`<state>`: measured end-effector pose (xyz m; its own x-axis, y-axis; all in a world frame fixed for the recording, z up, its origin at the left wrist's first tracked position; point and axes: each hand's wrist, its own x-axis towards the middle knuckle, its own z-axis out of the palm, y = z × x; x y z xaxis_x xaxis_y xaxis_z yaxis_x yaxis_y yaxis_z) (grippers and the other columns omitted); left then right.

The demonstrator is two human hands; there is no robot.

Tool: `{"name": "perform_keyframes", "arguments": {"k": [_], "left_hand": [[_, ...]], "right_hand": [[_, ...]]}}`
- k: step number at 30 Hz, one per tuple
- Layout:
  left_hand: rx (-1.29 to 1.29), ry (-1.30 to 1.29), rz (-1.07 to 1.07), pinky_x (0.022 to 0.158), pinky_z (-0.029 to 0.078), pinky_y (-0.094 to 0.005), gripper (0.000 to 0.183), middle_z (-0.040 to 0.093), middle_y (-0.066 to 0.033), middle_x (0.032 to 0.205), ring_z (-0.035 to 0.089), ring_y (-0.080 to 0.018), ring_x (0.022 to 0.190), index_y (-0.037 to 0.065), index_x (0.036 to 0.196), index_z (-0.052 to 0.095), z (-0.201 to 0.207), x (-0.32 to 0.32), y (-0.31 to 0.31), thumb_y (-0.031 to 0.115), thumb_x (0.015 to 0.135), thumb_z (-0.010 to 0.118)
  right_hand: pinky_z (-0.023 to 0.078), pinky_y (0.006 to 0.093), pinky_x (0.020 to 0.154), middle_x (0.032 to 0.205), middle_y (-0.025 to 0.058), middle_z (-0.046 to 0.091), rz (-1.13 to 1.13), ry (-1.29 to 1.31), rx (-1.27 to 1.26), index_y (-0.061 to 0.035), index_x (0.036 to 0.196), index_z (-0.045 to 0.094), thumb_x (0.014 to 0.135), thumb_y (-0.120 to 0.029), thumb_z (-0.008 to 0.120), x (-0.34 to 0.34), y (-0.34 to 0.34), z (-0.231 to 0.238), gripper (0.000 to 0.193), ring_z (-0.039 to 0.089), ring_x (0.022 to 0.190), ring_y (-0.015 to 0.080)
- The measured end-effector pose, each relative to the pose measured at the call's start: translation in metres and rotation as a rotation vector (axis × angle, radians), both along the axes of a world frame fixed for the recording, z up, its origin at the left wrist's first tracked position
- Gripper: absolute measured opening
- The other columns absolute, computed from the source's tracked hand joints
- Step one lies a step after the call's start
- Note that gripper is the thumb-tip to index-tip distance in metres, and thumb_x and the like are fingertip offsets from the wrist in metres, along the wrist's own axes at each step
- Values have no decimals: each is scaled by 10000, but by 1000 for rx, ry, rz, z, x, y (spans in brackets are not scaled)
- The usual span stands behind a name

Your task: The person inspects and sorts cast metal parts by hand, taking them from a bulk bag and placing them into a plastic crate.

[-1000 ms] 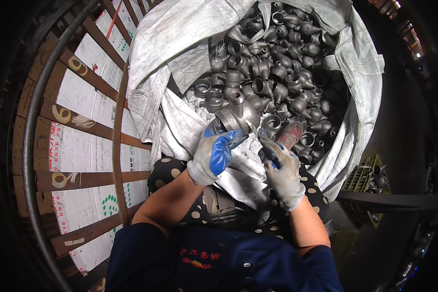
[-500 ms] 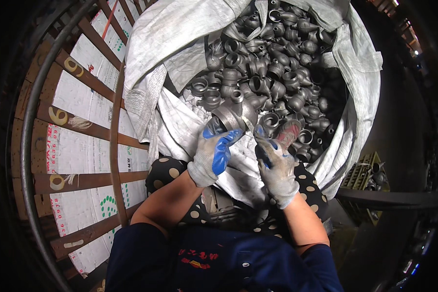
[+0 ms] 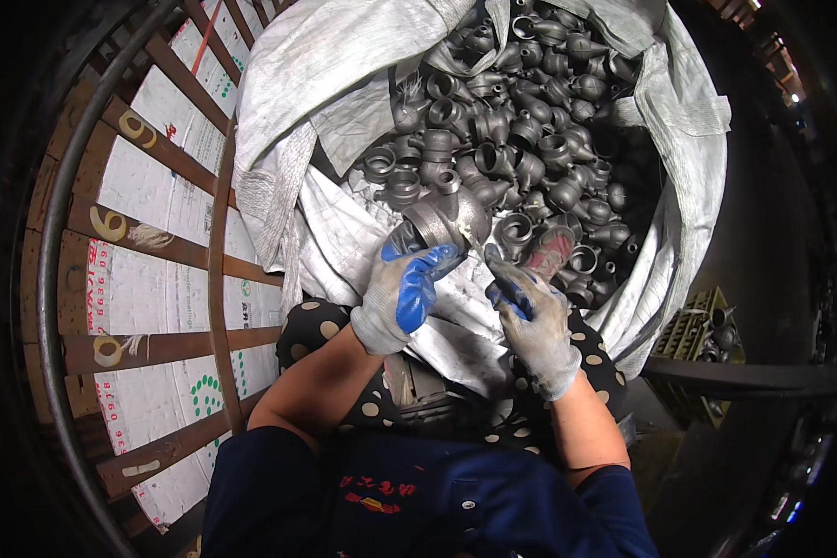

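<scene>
The nearer left hand clamps the grey casting, at its one o'clock; at the casting's five o'clock, the right hand's grip I can't tell.

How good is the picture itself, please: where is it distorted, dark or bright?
Head view: the metal rail bows near the left rim, probably partly fisheye distortion; head view: the white sack is brightly lit, the yellow-green crate dimmer, the corners black; head view: the metal fitting at the left hand looks fairly sharp.
</scene>
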<state>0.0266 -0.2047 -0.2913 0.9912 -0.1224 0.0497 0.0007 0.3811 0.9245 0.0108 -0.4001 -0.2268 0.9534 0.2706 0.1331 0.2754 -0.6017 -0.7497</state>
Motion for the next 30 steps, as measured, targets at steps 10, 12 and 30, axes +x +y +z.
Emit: {"name": "perform_keyframes", "arguments": {"k": [10, 12, 30], "left_hand": [[-282, 174, -67, 865, 502, -290, 338, 647, -107, 1006, 625, -185, 944, -66, 1107, 571, -14, 2, -1, -34, 776, 629], [-87, 198, 9, 834, 514, -274, 295, 645, -109, 994, 630, -177, 938, -65, 1103, 571, -13, 3, -1, -32, 811, 596], [352, -159, -94, 933, 498, -363, 396, 598, -132, 1139, 617, -217, 1003, -23, 1222, 493, 9, -6, -22, -49, 831, 550]], "right_hand": [[500, 418, 803, 1064, 173, 621, 16, -118, -81, -123, 1170, 597, 760, -27, 612, 0, -8, -5, 421, 616, 934, 367], [501, 417, 803, 1054, 174, 623, 13, -121, -69, -120, 1169, 598, 763, -31, 612, 0, -9, -8, 415, 614, 932, 374], [362, 337, 1030, 1318, 205, 466, -102, -31, 409, 85, 1354, 339, 781, -169, 734, 35, 0, -32, 740, 449, 1229, 242]]}}
